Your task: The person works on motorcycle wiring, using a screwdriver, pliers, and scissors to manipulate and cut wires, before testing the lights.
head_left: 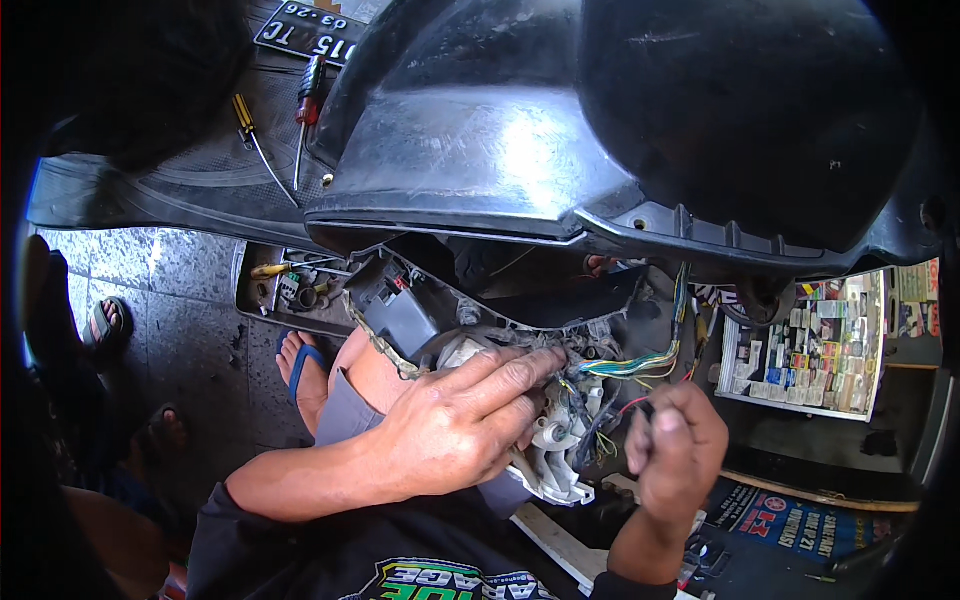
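A grey and white plastic scooter housing with wiring point(565, 435) sits over my lap, under the dark body panel. My left hand point(455, 415) lies across it, fingers bent over its top, tips beside the wire bundle point(635, 365); the thumb is mostly hidden. That bundle of green, yellow, white and blue wires bends up to the scooter. To the right my right hand point(680, 450) is raised with curled fingers pressed together, next to a thin red wire point(632, 405). Whatever sits in that pinch is too small and dark to make out. A black box point(403, 320) is fixed in the housing.
The black scooter body point(470, 140) overhangs the far side. Two screwdrivers point(302, 120) lie on the footboard beside a licence plate point(305, 32). A tool tray point(262, 300) stands on the tiled floor. At right is a case of small parts point(800, 350). Other people's feet point(108, 320) show left.
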The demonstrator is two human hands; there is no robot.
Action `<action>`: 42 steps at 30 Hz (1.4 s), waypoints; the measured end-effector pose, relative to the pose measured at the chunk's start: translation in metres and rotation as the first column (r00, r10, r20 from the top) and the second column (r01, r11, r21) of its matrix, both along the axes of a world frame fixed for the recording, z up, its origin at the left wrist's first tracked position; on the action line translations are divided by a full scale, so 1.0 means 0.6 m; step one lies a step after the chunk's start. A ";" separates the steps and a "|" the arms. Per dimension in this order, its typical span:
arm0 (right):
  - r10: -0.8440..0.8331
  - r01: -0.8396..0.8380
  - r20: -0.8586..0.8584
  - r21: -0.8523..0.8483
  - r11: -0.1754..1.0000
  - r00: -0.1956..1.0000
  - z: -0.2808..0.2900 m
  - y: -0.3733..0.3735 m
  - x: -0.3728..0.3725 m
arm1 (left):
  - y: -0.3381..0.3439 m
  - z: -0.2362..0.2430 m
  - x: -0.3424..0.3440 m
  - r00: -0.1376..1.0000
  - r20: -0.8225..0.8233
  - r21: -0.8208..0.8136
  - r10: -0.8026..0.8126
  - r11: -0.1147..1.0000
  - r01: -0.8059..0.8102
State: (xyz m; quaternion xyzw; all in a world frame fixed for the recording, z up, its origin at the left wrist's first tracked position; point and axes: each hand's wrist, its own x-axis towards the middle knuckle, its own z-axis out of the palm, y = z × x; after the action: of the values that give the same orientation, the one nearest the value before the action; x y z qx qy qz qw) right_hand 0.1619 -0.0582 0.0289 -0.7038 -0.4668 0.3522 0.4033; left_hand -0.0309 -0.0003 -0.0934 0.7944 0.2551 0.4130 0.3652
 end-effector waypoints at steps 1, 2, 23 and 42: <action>-0.026 0.027 -0.053 0.017 0.999 0.998 0.009 -0.012 0.008 | 0.000 -0.001 0.002 1.000 0.013 0.003 0.014 1.000 -0.014; -0.053 0.057 -0.106 0.033 0.998 0.993 0.016 -0.025 0.019 | 0.000 -0.001 0.002 1.000 0.019 -0.008 0.016 1.000 -0.016; 0.173 -0.249 0.549 0.065 0.966 0.818 -0.056 -0.089 0.048 | 0.014 0.070 0.031 0.981 -0.178 0.058 0.082 0.996 -0.073; 0.163 -0.228 0.338 0.161 0.960 0.927 -0.015 -0.064 0.107 | 0.059 0.094 0.045 0.950 -0.296 0.290 -0.096 0.939 0.186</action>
State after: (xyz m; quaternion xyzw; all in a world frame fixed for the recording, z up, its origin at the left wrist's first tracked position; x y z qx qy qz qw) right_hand 0.2263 -0.0964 0.0201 -0.6579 -0.6268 0.2234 0.3526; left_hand -0.0040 0.0353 -0.0370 0.9086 0.1764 0.3057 0.2236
